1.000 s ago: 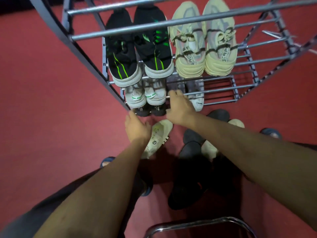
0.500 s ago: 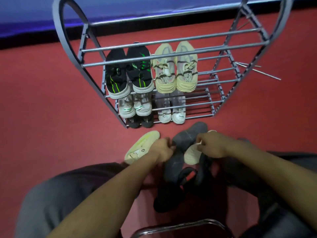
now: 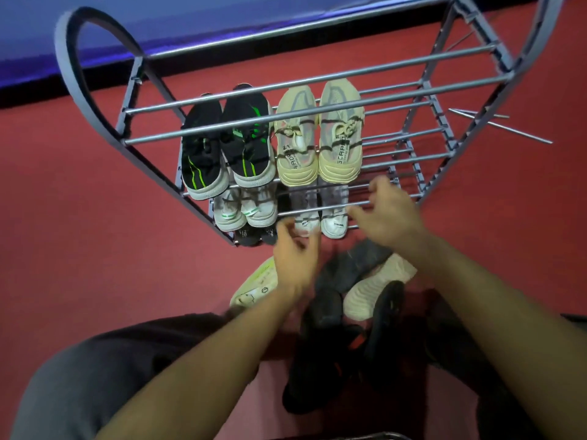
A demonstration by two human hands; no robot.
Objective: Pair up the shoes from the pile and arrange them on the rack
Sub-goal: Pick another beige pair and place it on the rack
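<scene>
Shoes left to pair lie in a pile on the red floor, near the person and just in front of the grey metal rack (image 3: 95, 100): a pale yellow-green sneaker (image 3: 254, 289) on the left, a cream knit sneaker (image 3: 371, 289) on the right, a dark grey shoe (image 3: 346, 268) between them, and black shoes (image 3: 324, 376) nearer still. On the rack stand the black-and-green pair (image 3: 225, 147) and the beige pair (image 3: 320, 138), with white pairs (image 3: 244, 211) on a lower shelf.

Both hands hover above the pile with nothing in them. The left hand (image 3: 293, 258) has its fingers loosely curled; the right hand (image 3: 387, 214) is spread, fingers apart, near the lower shelf's front bar.

These sneakers look light, with soft knit uppers that would give under a squeeze, and firmer rubber soles. Best hold, I judge, is at the heel collar or pinched across the sole, where the shoe stays stiff. The cream one has no visible mate; it may lie hidden under the dark shoes.
</scene>
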